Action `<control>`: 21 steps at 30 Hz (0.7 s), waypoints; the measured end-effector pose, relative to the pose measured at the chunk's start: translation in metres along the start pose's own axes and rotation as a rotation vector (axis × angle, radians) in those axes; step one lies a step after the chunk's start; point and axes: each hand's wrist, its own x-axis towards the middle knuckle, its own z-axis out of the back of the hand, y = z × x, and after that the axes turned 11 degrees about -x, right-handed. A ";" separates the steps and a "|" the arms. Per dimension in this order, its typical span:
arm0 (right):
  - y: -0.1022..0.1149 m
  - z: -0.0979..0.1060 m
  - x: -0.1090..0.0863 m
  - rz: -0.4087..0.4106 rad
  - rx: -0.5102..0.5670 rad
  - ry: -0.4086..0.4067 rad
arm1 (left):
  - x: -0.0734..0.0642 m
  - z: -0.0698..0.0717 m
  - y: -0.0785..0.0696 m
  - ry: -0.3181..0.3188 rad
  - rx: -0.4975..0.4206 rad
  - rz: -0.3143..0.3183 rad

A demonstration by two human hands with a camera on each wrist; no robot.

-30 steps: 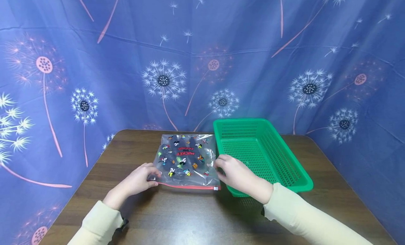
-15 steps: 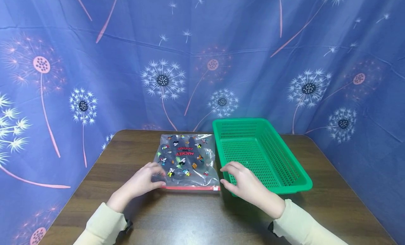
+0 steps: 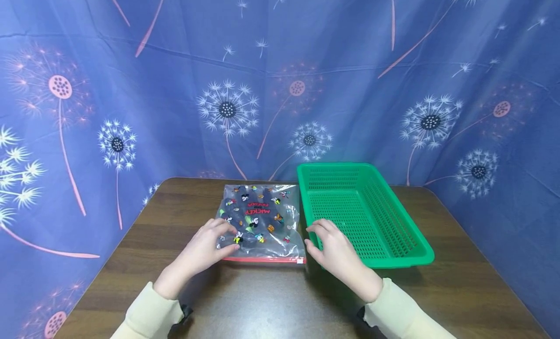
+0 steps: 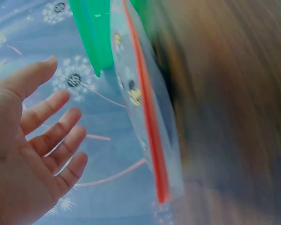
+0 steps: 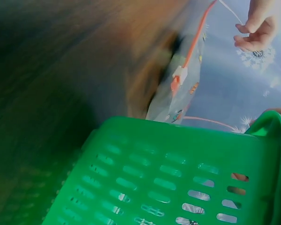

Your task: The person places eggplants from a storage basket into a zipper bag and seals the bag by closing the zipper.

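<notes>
A clear zip bag (image 3: pixel 268 221) printed with small cartoon figures and red lettering lies flat on the table. Its red zip edge faces me, with a white slider (image 3: pixel 300 261) at the right end. Over the bag's near-left corner hovers my left hand (image 3: pixel 201 249), fingers loosely bent; the left wrist view has this hand (image 4: pixel 18 145) apart from the bag with nothing in it. My right hand (image 3: pixel 339 254), fingers relaxed, is at the near-left rim of a green plastic basket (image 5: pixel 178 140); whether it touches the rim I cannot tell. In the right wrist view the basket wall mostly hides that hand.
Slotted walls and floor make up the green basket, which stands right beside the bag. Both rest on a brown wooden table (image 3: pixel 262 300). Behind the table hangs a blue cloth (image 3: pixel 271 47) with dandelion prints.
My left hand has moved right and come off the zip edge to hover over the bag. My right hand has drawn back from the bag's right side toward me, its fingers loosening.
</notes>
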 end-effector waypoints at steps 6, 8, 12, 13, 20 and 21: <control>0.000 -0.001 0.006 -0.041 -0.012 0.021 | 0.005 -0.004 -0.024 -0.108 0.010 -0.004; 0.001 0.000 0.006 -0.048 -0.024 0.020 | 0.005 -0.007 -0.032 -0.132 0.029 -0.001; 0.000 0.008 0.001 -0.055 -0.053 0.015 | 0.002 -0.013 -0.045 -0.171 0.093 -0.011; 0.000 0.011 -0.001 -0.059 -0.056 0.019 | 0.001 -0.015 -0.047 -0.177 0.112 -0.015; -0.007 0.033 -0.016 -0.141 -0.082 0.123 | -0.009 -0.029 -0.062 -0.163 0.236 0.011; -0.009 0.036 -0.018 -0.156 -0.091 0.139 | -0.010 -0.031 -0.065 -0.154 0.248 0.024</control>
